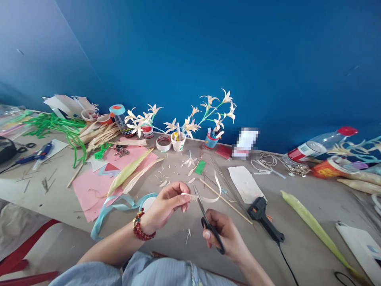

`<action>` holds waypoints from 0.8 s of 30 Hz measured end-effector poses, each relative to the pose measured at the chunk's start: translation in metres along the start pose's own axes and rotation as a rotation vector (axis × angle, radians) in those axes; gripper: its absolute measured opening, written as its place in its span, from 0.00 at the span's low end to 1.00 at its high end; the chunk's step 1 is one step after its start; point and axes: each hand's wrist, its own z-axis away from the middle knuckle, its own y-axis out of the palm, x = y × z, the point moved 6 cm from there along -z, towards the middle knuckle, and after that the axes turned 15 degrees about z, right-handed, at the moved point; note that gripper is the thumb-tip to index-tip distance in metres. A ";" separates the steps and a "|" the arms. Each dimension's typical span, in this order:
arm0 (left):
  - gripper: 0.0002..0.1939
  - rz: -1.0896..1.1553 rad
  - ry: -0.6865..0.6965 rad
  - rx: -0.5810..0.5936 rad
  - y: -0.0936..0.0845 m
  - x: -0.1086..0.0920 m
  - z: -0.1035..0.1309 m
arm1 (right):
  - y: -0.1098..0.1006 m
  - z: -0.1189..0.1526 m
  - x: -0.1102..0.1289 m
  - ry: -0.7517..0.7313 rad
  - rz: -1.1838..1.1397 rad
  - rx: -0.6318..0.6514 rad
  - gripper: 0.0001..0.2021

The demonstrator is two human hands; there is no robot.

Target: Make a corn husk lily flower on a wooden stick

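In the middle, my left hand (pixel 171 203) pinches a thin pale strip (pixel 212 198) between thumb and fingers, and the strip curls up to the right. A red bead bracelet (pixel 139 228) circles that wrist. My right hand (pixel 222 232) is closed around the handles of black scissors (pixel 212 229). The scissors' blades point up and left, right at the strip beside my left fingertips. Small pale petal-shaped pieces (pixel 163 183) lie scattered on the grey table (pixel 178 250) beyond my hands.
Pale flowers on stems (pixel 190 126) stand in cups along the blue wall. Pink paper (pixel 86 190) and light blue ribbon (pixel 99 224) lie left. A black glue gun (pixel 264 218), a green husk (pixel 312 224) and a plastic bottle (pixel 321 145) are right. Green pipe cleaners (pixel 53 123) lie far left.
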 end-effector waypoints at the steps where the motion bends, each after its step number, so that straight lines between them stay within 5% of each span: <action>1: 0.10 0.017 0.013 0.003 0.002 -0.001 -0.001 | 0.001 0.000 0.000 -0.003 -0.001 0.004 0.30; 24: 0.08 -0.067 0.064 0.034 0.007 -0.013 -0.009 | -0.007 0.006 -0.005 -0.039 0.102 0.010 0.29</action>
